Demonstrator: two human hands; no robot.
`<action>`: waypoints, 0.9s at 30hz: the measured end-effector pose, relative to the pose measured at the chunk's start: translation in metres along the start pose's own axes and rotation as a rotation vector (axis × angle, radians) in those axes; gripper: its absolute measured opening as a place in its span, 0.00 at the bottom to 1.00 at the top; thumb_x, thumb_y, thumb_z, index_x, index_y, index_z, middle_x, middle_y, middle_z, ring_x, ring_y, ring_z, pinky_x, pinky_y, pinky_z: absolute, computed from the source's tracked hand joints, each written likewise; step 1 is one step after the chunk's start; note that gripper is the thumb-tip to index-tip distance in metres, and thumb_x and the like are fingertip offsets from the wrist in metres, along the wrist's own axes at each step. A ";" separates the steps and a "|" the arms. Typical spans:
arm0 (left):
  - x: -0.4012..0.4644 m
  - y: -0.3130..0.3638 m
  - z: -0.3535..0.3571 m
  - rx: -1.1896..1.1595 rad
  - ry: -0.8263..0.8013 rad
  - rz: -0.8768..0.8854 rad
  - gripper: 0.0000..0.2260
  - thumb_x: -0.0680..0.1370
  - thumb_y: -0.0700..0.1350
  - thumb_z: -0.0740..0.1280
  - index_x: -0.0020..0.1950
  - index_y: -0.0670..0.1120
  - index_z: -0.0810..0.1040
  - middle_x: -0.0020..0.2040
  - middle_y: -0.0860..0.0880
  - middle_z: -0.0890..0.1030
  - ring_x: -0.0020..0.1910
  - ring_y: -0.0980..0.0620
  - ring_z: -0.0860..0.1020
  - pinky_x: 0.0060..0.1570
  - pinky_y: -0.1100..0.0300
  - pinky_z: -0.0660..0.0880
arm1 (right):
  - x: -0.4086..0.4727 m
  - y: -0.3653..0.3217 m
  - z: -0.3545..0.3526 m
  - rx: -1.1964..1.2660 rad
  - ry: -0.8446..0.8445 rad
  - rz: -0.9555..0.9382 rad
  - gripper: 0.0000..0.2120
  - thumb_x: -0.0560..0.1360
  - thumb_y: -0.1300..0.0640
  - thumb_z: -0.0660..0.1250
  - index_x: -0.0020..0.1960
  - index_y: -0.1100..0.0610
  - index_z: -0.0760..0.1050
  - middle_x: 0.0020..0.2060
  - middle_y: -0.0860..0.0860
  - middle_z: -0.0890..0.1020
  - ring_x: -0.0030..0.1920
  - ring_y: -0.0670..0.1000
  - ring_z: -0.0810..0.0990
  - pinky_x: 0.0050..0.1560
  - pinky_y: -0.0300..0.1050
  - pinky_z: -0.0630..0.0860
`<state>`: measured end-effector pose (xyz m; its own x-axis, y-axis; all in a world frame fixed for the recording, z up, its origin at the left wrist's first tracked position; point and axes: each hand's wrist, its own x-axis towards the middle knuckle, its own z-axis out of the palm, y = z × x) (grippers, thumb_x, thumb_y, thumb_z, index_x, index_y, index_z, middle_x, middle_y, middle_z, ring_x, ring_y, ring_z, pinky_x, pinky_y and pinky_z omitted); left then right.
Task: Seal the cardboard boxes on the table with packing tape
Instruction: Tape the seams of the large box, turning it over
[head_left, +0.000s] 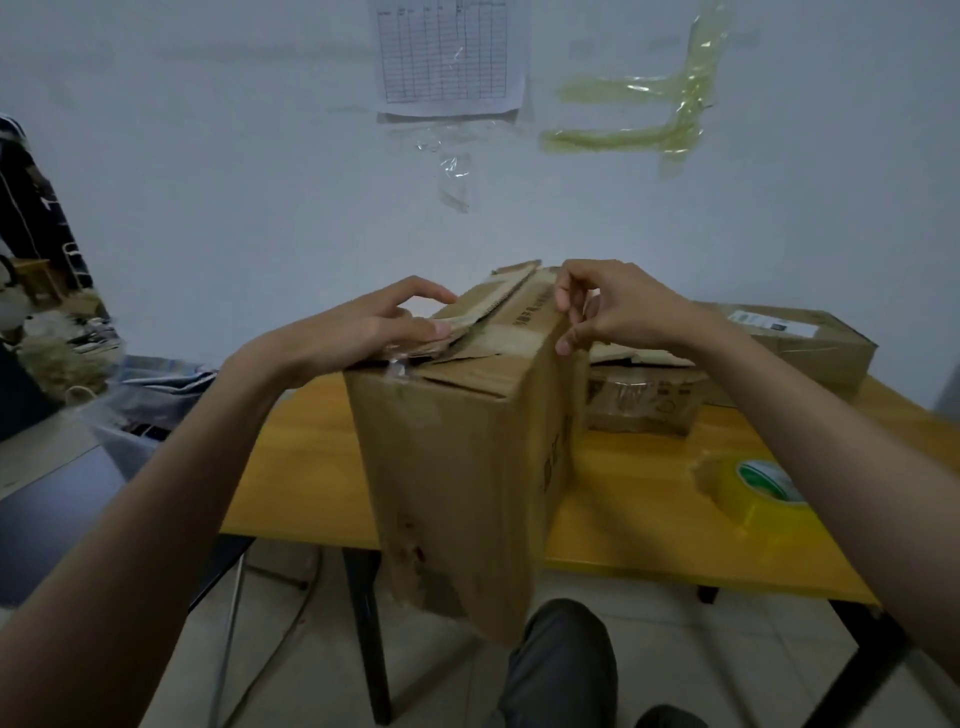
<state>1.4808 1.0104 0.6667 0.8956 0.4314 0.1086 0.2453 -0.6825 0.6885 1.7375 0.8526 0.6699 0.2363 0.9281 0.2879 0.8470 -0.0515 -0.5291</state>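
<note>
The tape roll (763, 488), lower right, is blurred and partly behind the right forearm. At centre frame, the left hand (374, 325) presses flat on the cardboard box (457, 467) flaps; the right hand (613, 306) pinches its top right edge.

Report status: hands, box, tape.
Left hand flat on box flaps; right hand pinching box top edge. Tape roll idle on table. Nothing in the way.

Yellow wooden table (639, 525), black legs, frame centre. On it: tall cardboard box (457, 467) at near edge; two flatter boxes (810, 353) upper right; tape roll (753, 491) right.
</note>
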 end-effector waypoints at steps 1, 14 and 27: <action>0.001 0.007 0.008 0.005 -0.024 0.011 0.18 0.77 0.65 0.63 0.66 0.67 0.71 0.54 0.55 0.81 0.55 0.54 0.79 0.54 0.54 0.72 | -0.003 0.004 -0.003 0.077 0.004 0.039 0.12 0.73 0.70 0.74 0.51 0.60 0.75 0.42 0.59 0.82 0.37 0.47 0.84 0.40 0.39 0.78; 0.010 0.043 0.030 -0.025 -0.284 0.083 0.54 0.50 0.73 0.78 0.74 0.62 0.68 0.49 0.47 0.80 0.41 0.58 0.81 0.42 0.68 0.77 | -0.020 0.024 -0.034 0.371 -0.231 0.277 0.19 0.79 0.51 0.70 0.69 0.49 0.75 0.63 0.55 0.78 0.60 0.57 0.82 0.45 0.43 0.82; 0.000 0.062 0.043 0.320 -0.096 0.133 0.42 0.53 0.60 0.80 0.66 0.58 0.73 0.34 0.51 0.83 0.37 0.58 0.81 0.49 0.56 0.75 | -0.024 0.007 -0.032 0.319 -0.243 0.206 0.18 0.80 0.58 0.69 0.69 0.48 0.77 0.60 0.49 0.80 0.60 0.50 0.82 0.50 0.44 0.80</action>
<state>1.5122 0.9429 0.6790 0.9547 0.2788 0.1039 0.2139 -0.8858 0.4118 1.7530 0.8181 0.6855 0.2333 0.9721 -0.0251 0.5955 -0.1632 -0.7866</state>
